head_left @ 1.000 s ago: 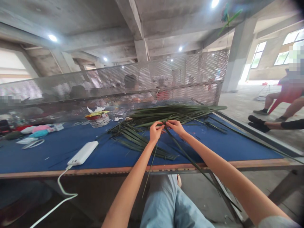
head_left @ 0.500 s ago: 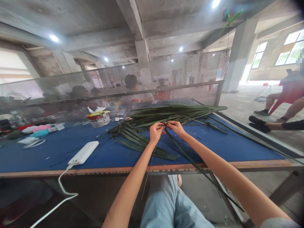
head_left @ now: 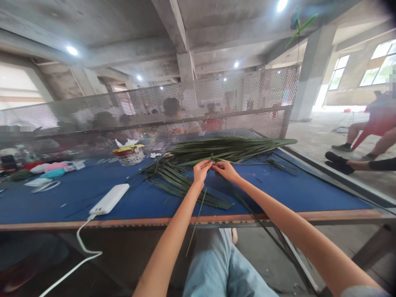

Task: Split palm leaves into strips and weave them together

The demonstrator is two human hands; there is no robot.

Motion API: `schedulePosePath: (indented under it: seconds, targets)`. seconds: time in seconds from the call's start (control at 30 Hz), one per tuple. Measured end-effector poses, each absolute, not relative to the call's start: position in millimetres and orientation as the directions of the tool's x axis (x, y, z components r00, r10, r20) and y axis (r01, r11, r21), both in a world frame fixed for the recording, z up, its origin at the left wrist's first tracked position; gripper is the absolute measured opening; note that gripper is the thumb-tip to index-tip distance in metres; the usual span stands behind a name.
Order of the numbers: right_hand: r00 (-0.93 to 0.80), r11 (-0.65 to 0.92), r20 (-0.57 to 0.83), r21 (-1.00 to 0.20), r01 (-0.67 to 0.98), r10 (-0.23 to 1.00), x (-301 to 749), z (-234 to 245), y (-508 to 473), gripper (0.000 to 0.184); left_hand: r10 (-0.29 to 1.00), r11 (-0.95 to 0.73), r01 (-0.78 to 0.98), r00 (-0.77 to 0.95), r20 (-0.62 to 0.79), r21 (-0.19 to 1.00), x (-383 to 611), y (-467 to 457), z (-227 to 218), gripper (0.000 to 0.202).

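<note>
My left hand (head_left: 201,171) and my right hand (head_left: 225,170) meet fingertip to fingertip over a blue-topped table (head_left: 77,198), both pinched on a long green palm leaf strip (head_left: 253,218). The strip runs from my fingers down past the table's front edge towards the floor at the right. A thin leaf rib (head_left: 195,225) hangs below my left hand. Behind my hands lies a pile of palm leaves (head_left: 216,149), spread across the table's far middle.
A white power bank (head_left: 109,199) with a cable (head_left: 74,264) lies front left. A small basket (head_left: 129,154) and several small items (head_left: 46,171) sit at the far left. A perforated metal screen (head_left: 185,107) backs the table, with people behind. A seated person's legs (head_left: 365,144) show right.
My hands have stayed joined on the leaf strip and sunk slightly lower and closer to the table. The strip's long end has swung a little lower under my right forearm.
</note>
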State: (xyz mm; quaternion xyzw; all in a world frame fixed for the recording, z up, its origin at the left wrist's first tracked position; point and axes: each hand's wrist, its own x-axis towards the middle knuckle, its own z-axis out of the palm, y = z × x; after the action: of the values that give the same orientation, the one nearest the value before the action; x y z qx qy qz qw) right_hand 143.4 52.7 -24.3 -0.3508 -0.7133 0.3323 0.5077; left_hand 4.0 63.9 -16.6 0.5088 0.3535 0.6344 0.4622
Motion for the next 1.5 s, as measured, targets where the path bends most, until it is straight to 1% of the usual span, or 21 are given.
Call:
schedulePosePath:
  seconds: [0.17,0.3,0.47,0.77,1.03,1.1,1.17,1.2,1.23,1.3,1.4,1.5]
  targets:
    - [-0.299,0.628,0.564,-0.753,0.195,0.769,144,-24,49,0.041,0.951,-0.31,-0.256,-0.061,0.305,0.916,3,67,-20,0.025]
    - [-0.325,0.632,0.558,-0.75,0.197,0.764,145,-22,48,0.038,0.952,-0.306,-0.277,-0.063,0.301,0.911,2,68,-22,0.027]
    - [-0.325,0.653,0.575,-0.719,0.238,0.751,146,-18,44,0.035,0.954,-0.299,-0.275,-0.085,0.287,0.914,3,66,-21,0.027]
    - [-0.327,0.645,0.575,-0.744,0.172,0.75,144,-15,40,0.035,0.974,-0.224,-0.415,-0.072,0.214,0.882,6,58,-15,0.032]
    - [-0.335,0.631,0.56,-0.76,0.158,0.758,146,-15,40,0.036,0.987,-0.142,-0.458,0.003,0.161,0.877,4,60,-16,0.034]
    - [-0.306,0.591,0.52,-0.775,0.224,0.798,147,-15,41,0.041,0.988,-0.132,-0.459,0.016,0.157,0.878,3,62,-16,0.035]
    - [-0.185,0.507,0.472,-0.8,0.32,0.862,149,-15,42,0.049,0.987,-0.14,-0.453,0.009,0.161,0.881,2,62,-15,0.036]
    - [-0.11,0.47,0.463,-0.813,0.343,0.88,150,-15,43,0.051,0.987,-0.144,-0.447,0.005,0.163,0.883,2,62,-15,0.036]
    - [-0.047,0.452,0.464,-0.826,0.336,0.884,151,-15,44,0.051,0.986,-0.146,-0.437,0.004,0.164,0.888,2,62,-14,0.037]
    - [0.009,0.46,0.476,-0.855,0.241,0.88,152,-14,48,0.048,0.986,-0.144,-0.407,0.019,0.166,0.902,2,62,-14,0.037]
    - [0.007,0.419,0.419,-0.907,0.044,0.908,153,-13,51,0.045,0.982,-0.149,-0.361,0.058,0.182,0.92,3,60,-13,0.038]
    - [0.005,0.338,0.338,-0.94,-0.056,0.941,153,-13,52,0.044,0.974,-0.174,-0.332,0.083,0.212,0.927,3,59,-13,0.037]
